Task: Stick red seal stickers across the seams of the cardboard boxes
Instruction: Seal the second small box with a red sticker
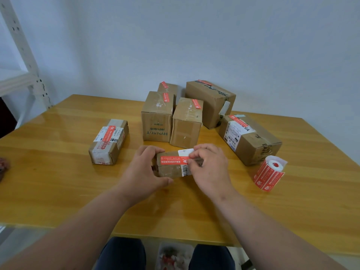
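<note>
A small cardboard box (171, 169) lies on the wooden table (58, 182) in front of me. My left hand (144, 170) grips its left end. A red seal sticker (172, 160) lies along the box's top, and my right hand (210, 168) pinches its right end between thumb and fingers. The right part of the box is hidden behind that hand. A roll of red stickers (269, 173) stands at the right.
Several sealed boxes with red stickers stand behind: a flat one (109, 141) at the left, two upright ones (156, 116) (187, 123) in the middle, a large one (209, 102) at the back, another (249, 139) at the right. A white shelf frame (25, 61) rises at the far left.
</note>
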The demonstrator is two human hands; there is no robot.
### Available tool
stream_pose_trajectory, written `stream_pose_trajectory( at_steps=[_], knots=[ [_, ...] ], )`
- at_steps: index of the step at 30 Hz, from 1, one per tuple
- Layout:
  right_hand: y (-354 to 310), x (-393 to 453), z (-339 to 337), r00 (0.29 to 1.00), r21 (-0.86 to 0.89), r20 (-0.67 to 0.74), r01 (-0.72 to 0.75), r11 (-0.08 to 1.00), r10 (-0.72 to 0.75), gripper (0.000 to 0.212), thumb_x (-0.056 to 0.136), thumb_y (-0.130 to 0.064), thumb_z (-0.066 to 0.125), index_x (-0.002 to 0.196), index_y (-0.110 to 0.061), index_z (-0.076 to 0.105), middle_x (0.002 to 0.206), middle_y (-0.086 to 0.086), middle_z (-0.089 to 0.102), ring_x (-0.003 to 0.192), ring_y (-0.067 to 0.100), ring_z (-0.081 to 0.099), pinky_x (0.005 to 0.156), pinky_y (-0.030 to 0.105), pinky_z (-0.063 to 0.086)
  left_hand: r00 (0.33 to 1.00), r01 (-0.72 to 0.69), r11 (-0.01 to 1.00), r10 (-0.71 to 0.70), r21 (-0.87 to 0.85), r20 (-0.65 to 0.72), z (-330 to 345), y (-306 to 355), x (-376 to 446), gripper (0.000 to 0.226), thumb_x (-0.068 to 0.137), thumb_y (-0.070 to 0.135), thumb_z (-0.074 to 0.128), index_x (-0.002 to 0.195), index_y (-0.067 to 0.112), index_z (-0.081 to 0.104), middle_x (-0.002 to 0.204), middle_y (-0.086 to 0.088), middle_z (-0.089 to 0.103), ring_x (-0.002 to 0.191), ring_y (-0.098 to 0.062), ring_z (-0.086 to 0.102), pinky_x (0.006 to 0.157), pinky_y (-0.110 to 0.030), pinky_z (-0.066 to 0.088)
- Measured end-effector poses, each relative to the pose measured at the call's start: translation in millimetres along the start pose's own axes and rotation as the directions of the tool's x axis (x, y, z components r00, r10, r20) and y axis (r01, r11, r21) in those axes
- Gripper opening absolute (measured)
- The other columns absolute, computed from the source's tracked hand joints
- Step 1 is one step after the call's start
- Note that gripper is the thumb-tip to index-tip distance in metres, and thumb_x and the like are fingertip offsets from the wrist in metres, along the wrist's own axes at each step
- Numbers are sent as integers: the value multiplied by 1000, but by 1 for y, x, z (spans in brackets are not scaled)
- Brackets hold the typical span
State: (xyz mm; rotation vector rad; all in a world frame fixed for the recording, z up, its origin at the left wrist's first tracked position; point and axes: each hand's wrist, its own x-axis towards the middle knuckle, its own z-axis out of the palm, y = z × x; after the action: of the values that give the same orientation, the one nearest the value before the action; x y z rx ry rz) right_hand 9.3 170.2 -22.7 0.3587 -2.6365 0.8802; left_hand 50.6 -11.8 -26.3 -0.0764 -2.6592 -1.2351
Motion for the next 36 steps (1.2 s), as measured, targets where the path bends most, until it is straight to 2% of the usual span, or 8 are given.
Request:
stream_pose_trajectory(
  at_steps=[3, 5, 12, 24, 27, 30, 34, 36],
  knots=[
    [-4, 4, -2, 998, 13, 40, -44, 999, 43, 2, 90, -27, 67, 88, -26, 66, 112, -12, 54, 105, 4, 40, 97, 30, 38, 1000, 1, 1000, -1, -1, 7, 0, -1, 1, 72, 66, 27, 88, 124, 30, 47, 123, 14, 41, 102, -1, 51, 67, -1, 42],
    [-7, 7, -4, 996, -22, 79, -38, 999, 39, 9, 93, -27, 63, 85, -28, 59, 106, -12, 47, 100, 4, 35, 96, 30, 38, 1000, 4, 1000, -4, -1, 12, -1, -1, 1, 72, 66, 28, 88, 125, 30, 47, 122, 15, 41, 101, 1, 51, 66, 1, 42],
    [-14, 11, -6, 982, -143, 186, 15, 990, 12, 8, 100, -30, 51, 93, -28, 47, 113, -7, 43, 103, 8, 34, 94, 29, 37, 999, 35, 999, -36, 8, 30, -2, -4, 3, 73, 65, 28, 88, 125, 29, 47, 123, 15, 42, 99, 1, 50, 63, 0, 41],
    [-20, 12, -11, 948, -232, 317, 111, 966, -32, 7, 99, -30, 50, 97, -26, 45, 102, -8, 42, 100, 14, 40, 86, 31, 33, 985, 152, 986, -145, -63, 96, -1, -10, 5, 75, 65, 25, 89, 129, 27, 50, 124, 12, 48, 109, -4, 48, 70, -9, 40],
    [-20, 13, -9, 960, -202, 281, 64, 977, -4, 5, 100, -32, 48, 100, -27, 49, 102, -9, 50, 102, 14, 47, 87, 31, 36, 978, 186, 976, -174, -109, 115, -1, -11, 4, 73, 64, 23, 89, 126, 29, 51, 122, 11, 51, 106, -5, 52, 70, -11, 42],
    [-18, 15, -10, 964, -78, 256, -60, 995, 78, 19, 98, -31, 51, 115, -24, 54, 110, -5, 58, 108, 14, 52, 95, 37, 46, 974, 206, 968, -189, -141, 124, 0, -14, 3, 69, 64, 23, 90, 122, 30, 52, 120, 12, 53, 100, -2, 53, 70, -11, 43],
    [-16, 12, -8, 970, -70, 234, -48, 996, 63, 4, 89, -26, 62, 93, -26, 60, 95, -7, 52, 100, 17, 53, 93, 40, 47, 975, 206, 972, -193, -115, 112, 1, -12, 3, 70, 65, 24, 89, 123, 29, 51, 119, 12, 51, 103, -4, 53, 70, -11, 43],
    [-16, 11, -7, 973, -78, 221, -46, 996, 63, 13, 91, -27, 63, 80, -30, 56, 90, -9, 48, 97, 16, 51, 91, 38, 45, 973, 210, 971, -196, -117, 119, 1, -12, 3, 71, 64, 25, 89, 123, 29, 51, 120, 12, 51, 105, -5, 53, 72, -12, 43]
  ],
)
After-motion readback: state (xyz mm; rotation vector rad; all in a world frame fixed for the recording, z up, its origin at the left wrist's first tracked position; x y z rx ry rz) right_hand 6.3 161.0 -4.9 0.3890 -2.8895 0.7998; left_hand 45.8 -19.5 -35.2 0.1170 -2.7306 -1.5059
